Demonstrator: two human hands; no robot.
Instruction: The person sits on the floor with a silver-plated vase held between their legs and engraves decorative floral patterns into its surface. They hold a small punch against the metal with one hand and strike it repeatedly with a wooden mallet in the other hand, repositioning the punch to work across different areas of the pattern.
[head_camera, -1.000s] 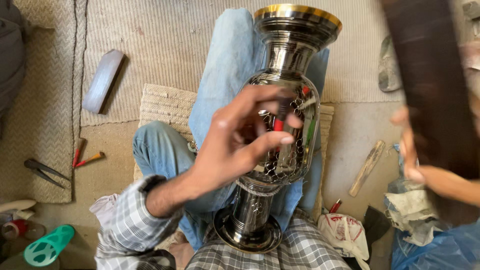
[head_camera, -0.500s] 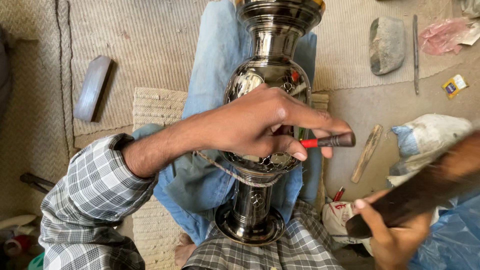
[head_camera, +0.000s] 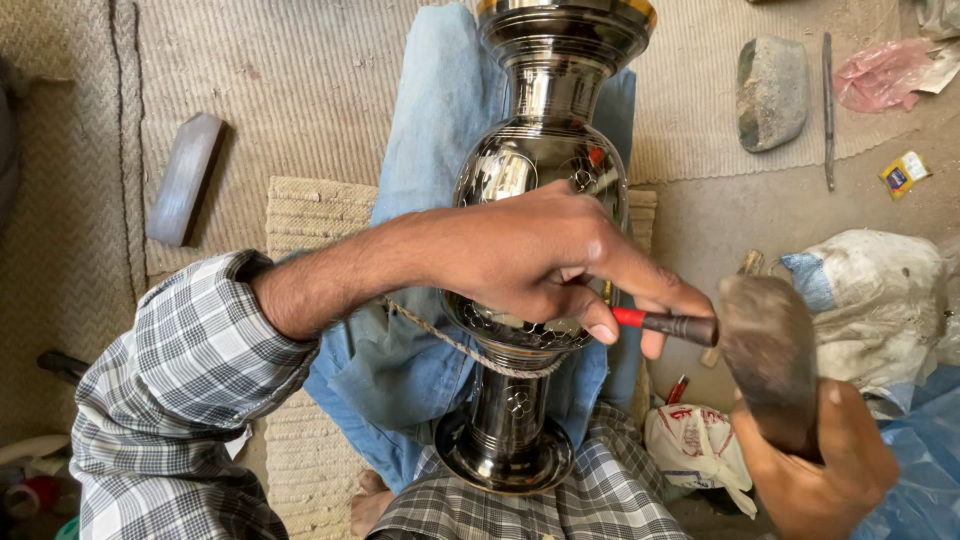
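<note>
Two hands work a shiny metal vase (head_camera: 545, 180) lying across the lap for support: left hand (head_camera: 540, 255) fingers pinch a red-handled chisel (head_camera: 665, 322) against its belly, right hand (head_camera: 815, 470) fingers wrapped around a mallet (head_camera: 765, 350) just beside the chisel end.

The vase (head_camera: 545, 190) was dark, mirror-bright metal with a gold rim at its mouth and small cut flower patterns low on its belly. The chisel (head_camera: 665, 323) had a red shank and a dark head. The hammer (head_camera: 768, 360) was brown wood. The shirt sleeve (head_camera: 190, 370) was checked in grey and white; the jeans (head_camera: 420, 200) were pale blue. Toward the mat's (head_camera: 300, 80) left edge, beige and ribbed, lay a grey-violet bar (head_camera: 185, 178). A grey stone (head_camera: 771, 92) sat near its right edge.
</note>
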